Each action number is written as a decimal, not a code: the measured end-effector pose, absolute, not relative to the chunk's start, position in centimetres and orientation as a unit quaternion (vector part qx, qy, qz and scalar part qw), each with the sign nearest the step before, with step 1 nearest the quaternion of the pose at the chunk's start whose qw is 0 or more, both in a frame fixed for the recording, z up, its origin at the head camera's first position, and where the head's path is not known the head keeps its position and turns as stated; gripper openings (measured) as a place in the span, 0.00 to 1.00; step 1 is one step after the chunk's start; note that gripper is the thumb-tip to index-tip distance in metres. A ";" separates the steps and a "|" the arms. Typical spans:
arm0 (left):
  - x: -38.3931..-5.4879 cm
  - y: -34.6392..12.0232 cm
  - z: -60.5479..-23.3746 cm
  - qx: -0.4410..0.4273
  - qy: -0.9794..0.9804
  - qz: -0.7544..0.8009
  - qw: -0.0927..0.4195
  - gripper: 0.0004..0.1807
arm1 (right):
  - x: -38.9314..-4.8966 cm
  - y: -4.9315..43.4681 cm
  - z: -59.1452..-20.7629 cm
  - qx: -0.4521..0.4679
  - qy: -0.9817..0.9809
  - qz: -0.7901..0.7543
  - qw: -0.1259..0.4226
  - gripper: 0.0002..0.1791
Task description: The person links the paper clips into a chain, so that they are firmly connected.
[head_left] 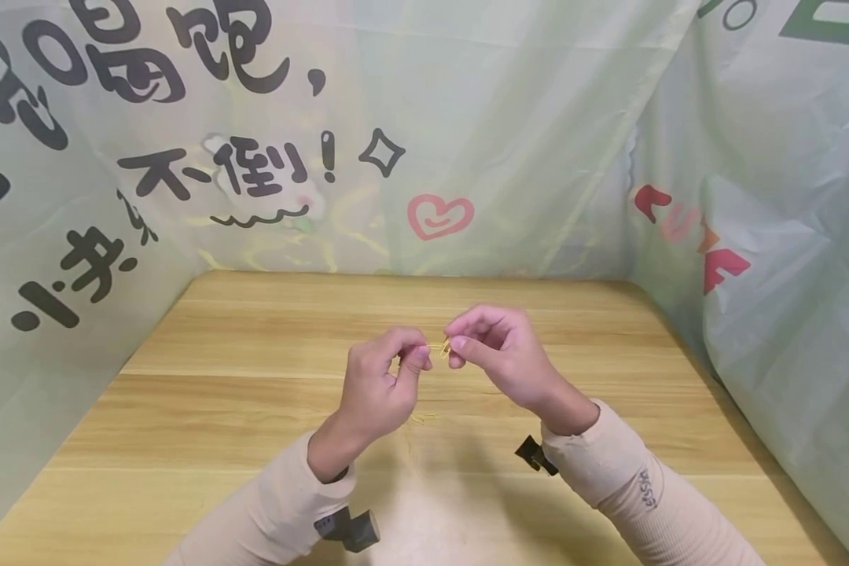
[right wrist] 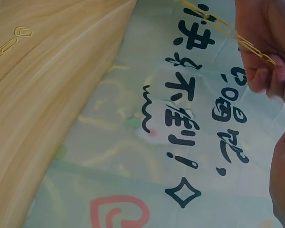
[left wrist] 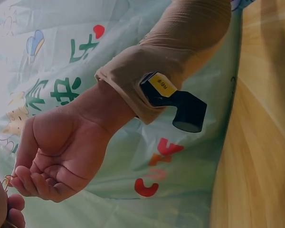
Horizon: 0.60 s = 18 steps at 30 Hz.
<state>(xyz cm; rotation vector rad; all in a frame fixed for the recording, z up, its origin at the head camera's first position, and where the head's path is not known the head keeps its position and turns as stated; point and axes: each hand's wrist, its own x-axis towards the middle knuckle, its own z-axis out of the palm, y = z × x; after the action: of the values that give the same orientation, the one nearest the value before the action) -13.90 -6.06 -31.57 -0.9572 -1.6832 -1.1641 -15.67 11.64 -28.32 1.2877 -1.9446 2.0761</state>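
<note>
Above the wooden table, my left hand [head_left: 380, 385] pinches the end of a chain of yellow paper clips [right wrist: 251, 45] between thumb and forefinger. The rest of that chain dangles from the fingers, as the right wrist view shows. Facing it closely, my right hand [head_left: 504, 355] pinches a yellow paper clip [head_left: 446, 347] with thumb and fingertips. This clip meets the chain's end in the small gap between both hands; whether they are hooked together I cannot tell. In the left wrist view, the right hand's palm shows, with the clip [left wrist: 7, 181] at its fingertips.
Loose yellow paper clips [right wrist: 14, 42] lie on the wooden tabletop [head_left: 255, 338]. Printed cloth [head_left: 523, 118] hangs behind the table and along both sides. A black wrist camera [head_left: 350, 528] sticks out of the left sleeve, another [head_left: 535, 454] out of the right.
</note>
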 end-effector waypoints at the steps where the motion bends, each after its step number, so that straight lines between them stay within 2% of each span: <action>1: -13.9 -6.1 -31.6 -0.383 -0.674 -0.466 0.426 0.18 | -15.7 11.7 -28.3 0.413 -0.621 0.666 0.011 0.21; 9: -13.9 -6.0 -31.8 -0.382 -0.670 -0.459 0.440 0.15 | -15.6 11.7 -28.2 0.415 -0.627 0.659 0.018 0.19; 15: -13.9 -5.8 -32.1 -0.364 -0.679 -0.433 0.468 0.16 | -15.5 11.6 -28.2 0.418 -0.641 0.642 0.038 0.04; 18: -14.0 -5.8 -32.2 -0.363 -0.675 -0.420 0.487 0.14 | -15.4 11.6 -28.2 0.418 -0.647 0.637 0.043 0.04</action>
<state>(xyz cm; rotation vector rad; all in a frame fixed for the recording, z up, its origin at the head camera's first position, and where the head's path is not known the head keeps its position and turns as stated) -13.97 -5.79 -32.25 -0.8827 -1.6406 -1.0213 -15.42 11.56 -28.21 1.2782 -1.9778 1.9478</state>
